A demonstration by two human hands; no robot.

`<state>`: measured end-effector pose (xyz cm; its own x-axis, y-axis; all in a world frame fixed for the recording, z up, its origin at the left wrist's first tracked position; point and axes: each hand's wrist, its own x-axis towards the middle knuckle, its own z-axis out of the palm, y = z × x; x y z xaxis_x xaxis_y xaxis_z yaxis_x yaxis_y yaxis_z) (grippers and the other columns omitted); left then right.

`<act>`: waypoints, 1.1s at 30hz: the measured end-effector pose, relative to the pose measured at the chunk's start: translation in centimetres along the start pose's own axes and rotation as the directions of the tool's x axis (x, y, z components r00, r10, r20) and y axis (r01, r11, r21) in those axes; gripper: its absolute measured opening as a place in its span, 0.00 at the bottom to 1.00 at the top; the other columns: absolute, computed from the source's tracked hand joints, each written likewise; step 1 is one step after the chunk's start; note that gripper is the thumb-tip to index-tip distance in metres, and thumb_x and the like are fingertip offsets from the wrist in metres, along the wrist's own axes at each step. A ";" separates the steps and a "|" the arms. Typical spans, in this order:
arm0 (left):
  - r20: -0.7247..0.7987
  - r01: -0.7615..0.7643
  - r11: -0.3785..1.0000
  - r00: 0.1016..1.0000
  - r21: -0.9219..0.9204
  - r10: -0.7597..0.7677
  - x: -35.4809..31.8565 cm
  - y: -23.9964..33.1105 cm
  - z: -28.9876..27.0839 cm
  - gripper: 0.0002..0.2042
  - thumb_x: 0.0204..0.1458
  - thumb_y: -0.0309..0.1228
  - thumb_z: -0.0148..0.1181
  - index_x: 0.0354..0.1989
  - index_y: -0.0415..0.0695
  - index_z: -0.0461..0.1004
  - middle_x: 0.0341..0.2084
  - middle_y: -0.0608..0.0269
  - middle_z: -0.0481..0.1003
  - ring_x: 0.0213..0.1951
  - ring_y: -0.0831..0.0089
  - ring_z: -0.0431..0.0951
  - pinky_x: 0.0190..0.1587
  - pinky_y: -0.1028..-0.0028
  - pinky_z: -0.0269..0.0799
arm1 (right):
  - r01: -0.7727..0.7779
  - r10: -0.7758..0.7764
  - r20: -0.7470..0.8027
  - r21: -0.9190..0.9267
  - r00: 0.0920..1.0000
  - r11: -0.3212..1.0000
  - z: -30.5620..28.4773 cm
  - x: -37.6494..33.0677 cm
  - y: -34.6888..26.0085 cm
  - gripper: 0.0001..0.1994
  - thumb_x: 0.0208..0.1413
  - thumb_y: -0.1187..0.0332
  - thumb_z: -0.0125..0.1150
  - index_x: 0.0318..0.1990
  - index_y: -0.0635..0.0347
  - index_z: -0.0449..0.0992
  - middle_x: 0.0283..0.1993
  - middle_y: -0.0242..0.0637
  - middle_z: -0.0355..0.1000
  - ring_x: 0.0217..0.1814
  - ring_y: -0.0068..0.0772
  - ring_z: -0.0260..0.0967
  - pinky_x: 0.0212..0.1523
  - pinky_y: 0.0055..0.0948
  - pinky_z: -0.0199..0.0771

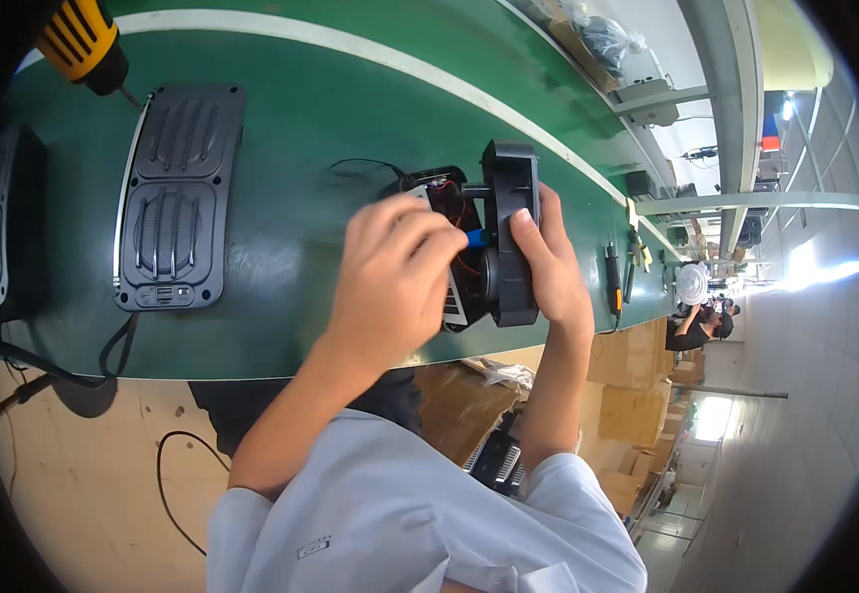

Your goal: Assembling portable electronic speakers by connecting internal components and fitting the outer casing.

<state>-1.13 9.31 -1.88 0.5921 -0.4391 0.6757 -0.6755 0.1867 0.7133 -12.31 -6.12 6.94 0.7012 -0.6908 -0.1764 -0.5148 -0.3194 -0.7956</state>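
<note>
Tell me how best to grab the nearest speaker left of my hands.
Probably take the speaker by its long right edge, coming from the right: it lies flat, face up, and its thin silver antenna runs along the left edge, where a grip could bend it.

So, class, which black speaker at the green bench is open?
The opened speaker, gripped by the right hand, shows its insides; the face-up speaker and the far-left speaker look closed.

The green counter (291,237) looks smooth and a bit shiny. The black speaker panel (512,275) looks like dull plastic. The pale shirt (400,494) is cloth.
</note>
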 end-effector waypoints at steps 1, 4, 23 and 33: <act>0.067 0.028 1.000 0.997 -0.006 -0.027 -1.0 0.3 0.1 0.14 0.46 0.23 0.66 0.44 0.43 0.79 0.45 0.62 0.77 0.54 0.55 0.74 0.55 0.52 0.67 | -0.002 0.000 -0.023 -0.084 1.000 0.997 0.1 0.0 -0.3 0.36 0.68 0.49 0.57 0.74 0.62 0.55 0.48 0.50 0.76 0.45 0.36 0.76 0.49 0.33 0.75; 0.157 0.100 0.995 0.983 -0.005 -0.098 -3.1 0.7 0.8 0.26 0.46 0.32 0.72 0.57 0.44 0.74 0.58 0.58 0.71 0.64 0.51 0.66 0.61 0.49 0.61 | -0.025 0.010 -0.058 -0.257 0.998 0.966 0.9 -0.1 -1.2 0.37 0.64 0.48 0.61 0.73 0.60 0.58 0.50 0.53 0.76 0.45 0.41 0.77 0.50 0.35 0.75; 0.182 0.133 0.990 0.975 -0.039 -0.124 -6.2 0.7 2.5 0.51 0.38 0.36 0.80 0.72 0.42 0.56 0.73 0.53 0.60 0.69 0.46 0.62 0.63 0.46 0.59 | 0.107 -0.226 -0.123 -0.605 0.966 0.789 3.4 -1.6 -2.1 0.41 0.54 0.47 0.70 0.73 0.54 0.64 0.52 0.56 0.74 0.51 0.55 0.76 0.53 0.45 0.75; 0.149 0.125 0.990 0.982 -0.057 -0.116 -6.4 0.9 2.7 0.49 0.38 0.34 0.79 0.71 0.42 0.57 0.72 0.53 0.63 0.70 0.51 0.63 0.63 0.48 0.59 | 0.046 -0.167 -0.115 -0.675 0.979 0.736 3.9 -1.8 -2.8 0.42 0.54 0.43 0.69 0.72 0.54 0.66 0.47 0.56 0.74 0.47 0.56 0.77 0.49 0.44 0.77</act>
<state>-6.74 9.96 -6.08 0.5940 -0.5841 0.5532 -0.5696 0.1802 0.8019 -10.21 -1.48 7.25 0.7156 -0.6980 0.0269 -0.6799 -0.7049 -0.2024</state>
